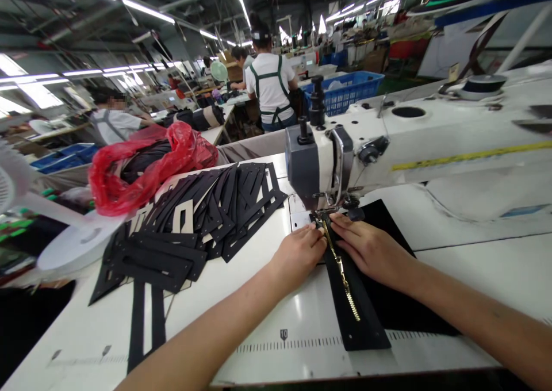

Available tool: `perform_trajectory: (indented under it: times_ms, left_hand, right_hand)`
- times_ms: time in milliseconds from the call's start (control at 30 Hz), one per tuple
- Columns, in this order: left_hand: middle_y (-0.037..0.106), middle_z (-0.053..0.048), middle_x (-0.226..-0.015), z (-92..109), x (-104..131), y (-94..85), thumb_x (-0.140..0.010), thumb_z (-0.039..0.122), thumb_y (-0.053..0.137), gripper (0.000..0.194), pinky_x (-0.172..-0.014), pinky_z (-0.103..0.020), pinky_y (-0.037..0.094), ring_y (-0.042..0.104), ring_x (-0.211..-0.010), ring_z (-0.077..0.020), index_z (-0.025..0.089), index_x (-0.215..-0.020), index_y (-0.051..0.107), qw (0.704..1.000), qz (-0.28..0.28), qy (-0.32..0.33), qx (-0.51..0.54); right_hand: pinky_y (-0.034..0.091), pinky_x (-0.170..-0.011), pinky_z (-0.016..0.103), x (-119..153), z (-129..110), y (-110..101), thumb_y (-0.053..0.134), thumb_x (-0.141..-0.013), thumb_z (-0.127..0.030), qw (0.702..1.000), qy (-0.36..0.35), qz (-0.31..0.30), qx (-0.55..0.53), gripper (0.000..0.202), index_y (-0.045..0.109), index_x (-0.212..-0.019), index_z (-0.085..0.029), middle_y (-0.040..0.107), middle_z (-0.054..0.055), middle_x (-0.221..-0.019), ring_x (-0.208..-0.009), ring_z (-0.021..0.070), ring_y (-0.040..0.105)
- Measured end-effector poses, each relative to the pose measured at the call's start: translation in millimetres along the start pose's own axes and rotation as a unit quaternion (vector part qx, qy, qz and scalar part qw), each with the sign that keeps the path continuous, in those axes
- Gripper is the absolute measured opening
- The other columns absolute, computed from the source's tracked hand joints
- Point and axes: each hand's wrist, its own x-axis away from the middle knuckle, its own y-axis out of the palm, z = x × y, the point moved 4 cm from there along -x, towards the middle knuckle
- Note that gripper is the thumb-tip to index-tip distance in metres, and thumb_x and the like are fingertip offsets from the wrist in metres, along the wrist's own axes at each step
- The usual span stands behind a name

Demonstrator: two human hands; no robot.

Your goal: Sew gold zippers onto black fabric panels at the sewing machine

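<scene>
1. In the head view, a black strip with a gold zipper is laid lengthwise under the sewing machine, its far end at the presser area and its near end resting over the ruler marks on the table.
2. The strip's left edge is touched by the left hand, whose fingers are curled beside the zipper; whether a fold is pinched cannot be told, since the fingertips are partly hidden.
3. The strip's other side is pressed by the right hand, with fingers extended and laid flat rather than closed around anything. The zipper is thus framed from both sides, presumably so that it is kept straight.
4. A larger black sheet is spread beneath the right hand and forearm, its near edge resting close to the ruler marks.
5. The pile of black pieces is placed to the left, probably for easy reach; a red plastic bag is set behind it.
6. Forward movement is limited by the machine head, just beyond the fingertips. More room appears to be offered between pile and left hand, and toward the near table edge.
</scene>
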Motion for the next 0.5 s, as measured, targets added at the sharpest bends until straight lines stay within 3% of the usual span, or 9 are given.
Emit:
perform_trajectory:
  times_ms: [300, 500]
  left_hand:
    - [0.057, -0.009, -0.085, -8.9, 0.9, 7.5, -0.093, 0.017, 0.038, 0.021, -0.068, -0.033, 0.053, 0.057, -0.075, -0.0184, 0.012, -0.093, 0.058, 0.999, 0.016, -0.034, 0.019]
    - [0.055, -0.010, -0.098, -11.4, 9.4, 2.3, -0.088, 0.017, 0.044, 0.017, -0.072, -0.031, 0.053, 0.058, -0.084, -0.0183, 0.015, -0.101, 0.055, 0.987, 0.025, -0.126, 0.095]
  right_hand:
    - [0.049, -0.092, 0.043, -7.8, 4.0, -3.8, 0.044, -0.086, -0.012, 0.999, -0.007, 0.035, -0.009, 0.030, 0.058, -0.112, -0.008, 0.062, 0.016, -0.113, -0.106, 0.0252, 0.057]
    - [0.048, -0.093, 0.040, -2.0, -0.8, -15.8, 0.044, -0.086, -0.012, 0.999, 0.006, 0.027, -0.020, 0.030, 0.058, -0.112, -0.013, 0.059, 0.014, -0.118, -0.109, 0.0228, 0.055]
